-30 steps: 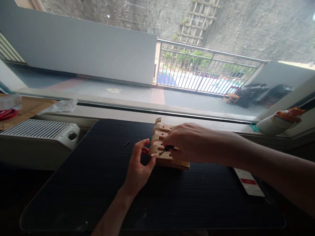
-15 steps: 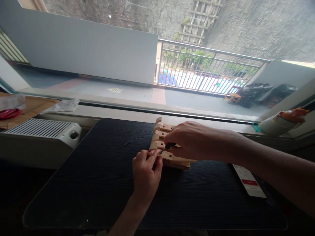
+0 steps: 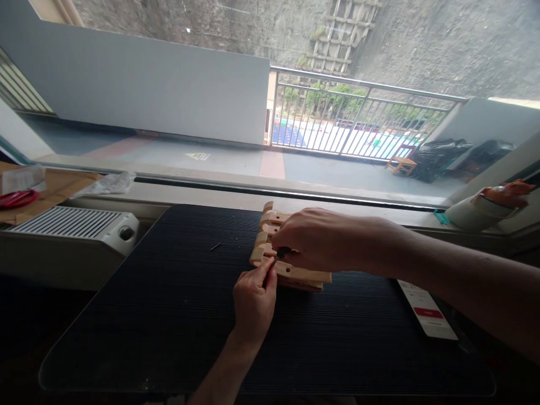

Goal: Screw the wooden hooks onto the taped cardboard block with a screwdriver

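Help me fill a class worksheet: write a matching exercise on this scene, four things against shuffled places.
1. Phone
2. Dark-handled tool
3. Left hand
4. Red item

A. In the right hand
B. On the brown sheet
C. On the black table
D. Fingertips at the wooden piece

Pairs: 1-C, 2-A, 3-D, 4-B

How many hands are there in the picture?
2. The left hand is by the near left corner of the wooden piece; the right hand is over that piece, holding a dark-handled tool. No other hands show.
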Demonstrator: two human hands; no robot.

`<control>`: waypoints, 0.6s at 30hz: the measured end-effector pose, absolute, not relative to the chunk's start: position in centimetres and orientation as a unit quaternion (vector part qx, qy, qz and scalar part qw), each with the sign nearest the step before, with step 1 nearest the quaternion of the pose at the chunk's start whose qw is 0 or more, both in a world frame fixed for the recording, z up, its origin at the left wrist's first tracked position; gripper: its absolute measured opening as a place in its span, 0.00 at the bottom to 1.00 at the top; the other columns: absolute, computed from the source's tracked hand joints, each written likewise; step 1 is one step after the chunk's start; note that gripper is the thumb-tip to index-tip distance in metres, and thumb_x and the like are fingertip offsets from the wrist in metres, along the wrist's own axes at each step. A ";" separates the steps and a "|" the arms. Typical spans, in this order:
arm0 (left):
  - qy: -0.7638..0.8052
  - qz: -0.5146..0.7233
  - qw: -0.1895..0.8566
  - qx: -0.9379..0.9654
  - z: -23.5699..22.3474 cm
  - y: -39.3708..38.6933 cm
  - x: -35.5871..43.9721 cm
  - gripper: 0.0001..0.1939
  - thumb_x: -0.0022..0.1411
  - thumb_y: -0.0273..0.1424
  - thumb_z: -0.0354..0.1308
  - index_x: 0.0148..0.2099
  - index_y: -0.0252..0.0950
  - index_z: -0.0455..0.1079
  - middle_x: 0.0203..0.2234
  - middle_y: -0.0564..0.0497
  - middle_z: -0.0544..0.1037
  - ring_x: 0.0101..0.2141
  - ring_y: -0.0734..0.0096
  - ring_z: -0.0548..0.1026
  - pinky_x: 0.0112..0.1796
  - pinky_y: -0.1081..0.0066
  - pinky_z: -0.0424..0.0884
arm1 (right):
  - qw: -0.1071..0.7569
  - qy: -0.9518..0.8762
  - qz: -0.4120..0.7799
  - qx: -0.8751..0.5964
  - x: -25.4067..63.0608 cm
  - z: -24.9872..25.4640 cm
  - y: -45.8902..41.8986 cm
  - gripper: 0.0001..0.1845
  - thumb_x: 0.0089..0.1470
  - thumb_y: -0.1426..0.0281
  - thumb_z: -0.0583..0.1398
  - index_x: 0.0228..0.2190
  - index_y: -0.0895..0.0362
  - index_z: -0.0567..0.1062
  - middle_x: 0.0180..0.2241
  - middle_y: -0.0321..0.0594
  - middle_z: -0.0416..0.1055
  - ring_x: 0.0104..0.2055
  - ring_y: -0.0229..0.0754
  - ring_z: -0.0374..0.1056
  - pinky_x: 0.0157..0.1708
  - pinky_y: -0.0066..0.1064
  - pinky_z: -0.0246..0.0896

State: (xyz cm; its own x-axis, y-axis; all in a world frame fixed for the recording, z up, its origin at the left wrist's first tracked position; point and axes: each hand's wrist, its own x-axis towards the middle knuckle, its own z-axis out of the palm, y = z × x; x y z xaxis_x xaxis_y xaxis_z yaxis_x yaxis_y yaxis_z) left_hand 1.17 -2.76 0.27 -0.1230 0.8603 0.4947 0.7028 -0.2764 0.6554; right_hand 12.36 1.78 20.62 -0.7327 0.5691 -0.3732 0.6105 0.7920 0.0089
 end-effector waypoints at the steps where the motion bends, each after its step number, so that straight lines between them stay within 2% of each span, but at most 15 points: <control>1: 0.596 0.459 0.092 0.652 0.2 -2.7 1.2 0.13 0.61 0.30 0.52 0.45 0.35 0.74 0.35 0.45 0.80 0.32 0.64 0.78 0.37 0.65 0.71 | 0.183 0.931 -0.050 0.312 12.3 20.6 1.9 0.12 0.53 0.73 0.52 0.25 0.63 0.73 0.23 0.41 0.67 0.22 0.31 0.50 0.25 0.28 0.42; 9: 0.603 0.474 0.119 0.630 -0.1 -2.8 1.4 0.14 0.61 0.31 0.51 0.46 0.35 0.73 0.37 0.45 0.80 0.33 0.64 0.78 0.39 0.67 0.73 | 0.158 0.948 -0.032 0.274 12.3 20.2 2.6 0.10 0.53 0.73 0.53 0.25 0.61 0.72 0.21 0.39 0.65 0.21 0.31 0.50 0.24 0.28 0.41; 15: 0.602 0.482 0.125 0.624 -0.3 -2.9 1.3 0.13 0.61 0.31 0.51 0.46 0.35 0.73 0.34 0.46 0.81 0.32 0.65 0.79 0.37 0.68 0.73 | 0.175 0.943 -0.050 0.278 11.7 20.4 2.2 0.09 0.52 0.76 0.52 0.27 0.62 0.73 0.27 0.41 0.69 0.25 0.32 0.55 0.27 0.28 0.45; 18: 0.602 0.481 0.128 0.625 -0.4 -2.9 1.3 0.14 0.61 0.31 0.51 0.46 0.35 0.73 0.35 0.45 0.80 0.33 0.64 0.78 0.38 0.68 0.73 | 0.179 0.941 -0.055 0.281 11.6 20.2 2.2 0.10 0.52 0.76 0.52 0.27 0.62 0.73 0.27 0.41 0.69 0.25 0.32 0.55 0.25 0.28 0.44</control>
